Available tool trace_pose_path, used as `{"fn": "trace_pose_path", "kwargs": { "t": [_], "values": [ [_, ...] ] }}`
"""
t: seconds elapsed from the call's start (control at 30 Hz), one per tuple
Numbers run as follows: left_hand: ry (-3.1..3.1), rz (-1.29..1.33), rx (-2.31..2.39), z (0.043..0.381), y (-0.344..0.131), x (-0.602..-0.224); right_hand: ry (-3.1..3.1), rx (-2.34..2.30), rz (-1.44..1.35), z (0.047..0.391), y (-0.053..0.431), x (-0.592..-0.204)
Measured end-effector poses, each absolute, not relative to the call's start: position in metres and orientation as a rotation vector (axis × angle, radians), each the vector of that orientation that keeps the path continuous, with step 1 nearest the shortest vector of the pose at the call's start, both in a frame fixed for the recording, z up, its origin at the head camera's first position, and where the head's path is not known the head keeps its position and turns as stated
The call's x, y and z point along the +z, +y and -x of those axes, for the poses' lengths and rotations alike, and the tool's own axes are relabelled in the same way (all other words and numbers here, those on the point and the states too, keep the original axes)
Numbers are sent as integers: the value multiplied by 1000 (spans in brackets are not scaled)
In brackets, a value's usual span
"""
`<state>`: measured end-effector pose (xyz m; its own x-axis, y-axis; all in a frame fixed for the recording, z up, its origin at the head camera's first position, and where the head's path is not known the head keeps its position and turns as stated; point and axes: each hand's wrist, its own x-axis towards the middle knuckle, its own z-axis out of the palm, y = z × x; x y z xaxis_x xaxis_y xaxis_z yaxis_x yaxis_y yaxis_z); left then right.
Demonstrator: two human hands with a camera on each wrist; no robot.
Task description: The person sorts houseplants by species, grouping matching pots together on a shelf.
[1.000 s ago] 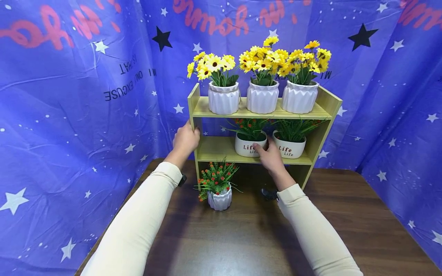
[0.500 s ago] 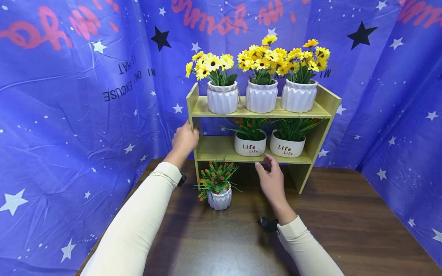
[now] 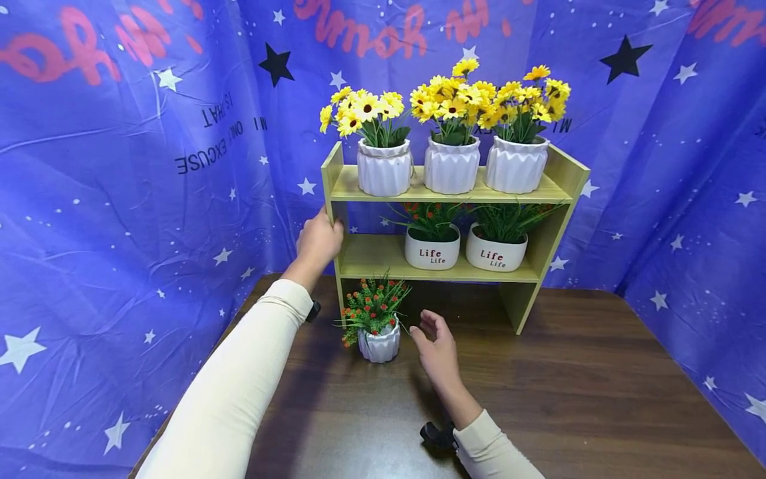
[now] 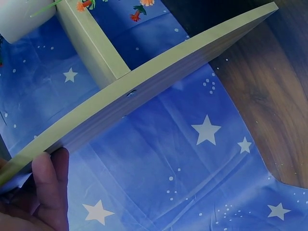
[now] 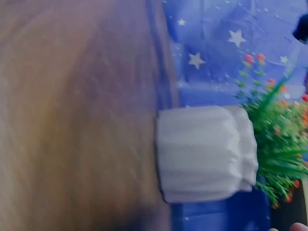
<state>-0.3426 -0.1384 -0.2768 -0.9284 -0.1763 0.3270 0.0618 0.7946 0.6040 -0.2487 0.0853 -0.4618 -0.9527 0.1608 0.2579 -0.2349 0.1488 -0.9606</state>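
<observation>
My left hand (image 3: 320, 239) grips the left side panel of a light wooden two-tier shelf (image 3: 372, 257). In the left wrist view, fingers (image 4: 44, 175) lie against the outer face of that panel (image 4: 159, 68). On the table, a white fluted pot (image 3: 380, 346) holds a plant with small red-orange flowers (image 3: 374, 309). Just right of this pot is my right hand (image 3: 439, 352), empty, thumb and fingers spread apart. The same pot (image 5: 204, 154) appears sideways in the right wrist view, with fingertips (image 5: 298, 227) at the lower right corner.
Three white pots of yellow flowers (image 3: 451, 166) line the top tier. On the middle tier stand two white oval planters marked "Life", the left one (image 3: 432, 250) beside the right one (image 3: 497, 250). A brown wooden table (image 3: 568, 392) lies below, with a blue starry curtain (image 3: 120, 266) around it.
My right hand has let go of the planters on the middle tier and moved down and left, beside the flowerpot on the table. The left hand keeps its hold on the shelf.
</observation>
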Motion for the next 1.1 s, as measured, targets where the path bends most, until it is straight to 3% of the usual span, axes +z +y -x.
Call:
{"fn": "trace_pose_path", "kwargs": {
  "t": [0.43, 0.77, 1.1],
  "values": [
    [-2606, -74, -908, 343, -135, -276, -2335, 1866, -192, 256, 62, -484],
    [-2615, -77, -917, 343, -134, -277, -2273, 2009, -123, 263, 50, -496],
    [-2613, -89, -910, 343, -136, -277, -2216, 2036, -169, 256, 36, -483]
  ]
}}
